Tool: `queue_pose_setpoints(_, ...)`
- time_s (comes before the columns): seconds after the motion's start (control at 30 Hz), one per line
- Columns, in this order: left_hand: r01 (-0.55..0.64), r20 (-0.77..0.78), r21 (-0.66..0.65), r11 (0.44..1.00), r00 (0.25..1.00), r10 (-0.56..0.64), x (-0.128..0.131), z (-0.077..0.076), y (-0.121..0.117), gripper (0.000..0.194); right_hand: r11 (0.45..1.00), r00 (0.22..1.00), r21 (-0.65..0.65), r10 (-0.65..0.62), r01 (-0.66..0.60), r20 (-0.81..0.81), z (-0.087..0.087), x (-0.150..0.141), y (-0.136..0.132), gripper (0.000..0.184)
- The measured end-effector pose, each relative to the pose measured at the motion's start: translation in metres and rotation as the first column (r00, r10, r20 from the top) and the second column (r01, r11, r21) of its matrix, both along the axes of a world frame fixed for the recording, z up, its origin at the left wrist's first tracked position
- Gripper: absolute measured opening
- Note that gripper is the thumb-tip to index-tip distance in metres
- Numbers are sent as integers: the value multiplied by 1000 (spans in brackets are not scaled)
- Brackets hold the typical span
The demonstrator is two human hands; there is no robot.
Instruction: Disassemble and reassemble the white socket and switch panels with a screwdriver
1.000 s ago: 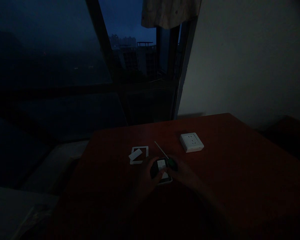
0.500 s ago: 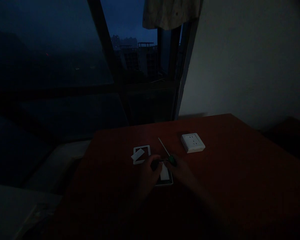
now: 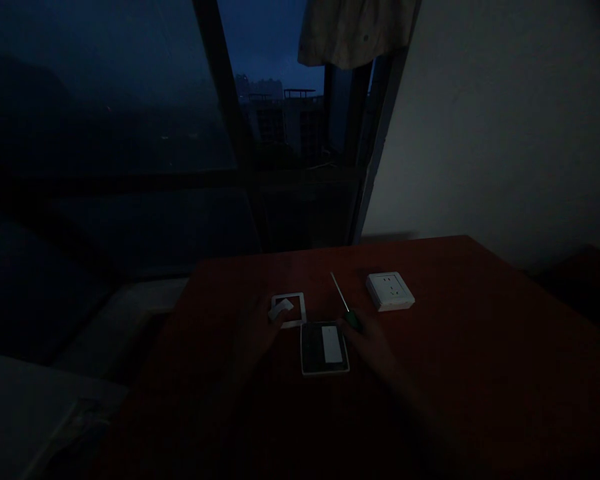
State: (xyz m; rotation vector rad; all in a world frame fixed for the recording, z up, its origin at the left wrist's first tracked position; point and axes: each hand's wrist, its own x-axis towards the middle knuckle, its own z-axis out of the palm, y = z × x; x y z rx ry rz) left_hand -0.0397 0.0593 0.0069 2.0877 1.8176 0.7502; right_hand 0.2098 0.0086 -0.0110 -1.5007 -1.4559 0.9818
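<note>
My right hand (image 3: 373, 340) is closed around the green handle of a screwdriver (image 3: 341, 292), whose thin shaft points away from me. On the far-left side of the switch base, my left hand (image 3: 260, 330) has its thumb on a small white switch rocker (image 3: 281, 309) and seems to pinch it. This rocker overlaps a white square frame (image 3: 303, 310) lying flat. Between the hands sits a square switch base (image 3: 312, 350) with a dark inside and a white edge. One white rocker (image 3: 332, 344) is seated in its right half. Dim light hides much of the left fingers.
A white wall socket (image 3: 391, 291) on a box stands to the right on the reddish-brown table (image 3: 460, 320). Behind the table are a dark window (image 3: 305, 207) with a short curtain (image 3: 355, 33) and a pale wall (image 3: 495, 133).
My left hand has moved left from above the switch base to the loose rocker on the frame. The base now shows fully. My right hand still holds the screwdriver; the view has shifted slightly.
</note>
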Motion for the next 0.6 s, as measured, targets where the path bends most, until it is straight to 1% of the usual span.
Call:
queue_pose_setpoints(0.07,18,3,-59,998,1000,-18,-5,-3,2,33,1000,1000,-9,9,-10,-10,1,1,0,32)
queue_pose_setpoints(0.13,31,23,-85,996,999,-30,-7,-4,2,27,1000,1000,-16,10,-10,-17,1,1,0,33)
queue_pose_setpoints(0.2,32,45,-105,994,999,-27,-9,-3,3,24,1000,1000,-26,5,-6,-24,0,2,0,34)
queue_pose_setpoints(0.3,33,94,-125,992,995,-22,-14,4,3,25,999,999,-37,6,-7,-37,-1,2,-1,35)
queue_pose_setpoints(0.43,54,184,-159,986,983,-25,-15,16,-1,29,999,999,-32,5,-6,-41,1,1,-2,33)
queue_pose_setpoints(0.5,43,287,-200,979,958,17,-10,22,-9,32,1000,999,-27,-17,16,-37,4,2,-4,33)
queue_pose_setpoints(0.57,44,445,-282,958,891,90,-1,25,-19,32,999,998,-24,-49,48,-39,8,3,-6,32)
queue_pose_setpoints(0.6,78,517,-331,941,849,111,5,27,-25,31,998,997,-24,-63,62,-42,11,3,-7,31)
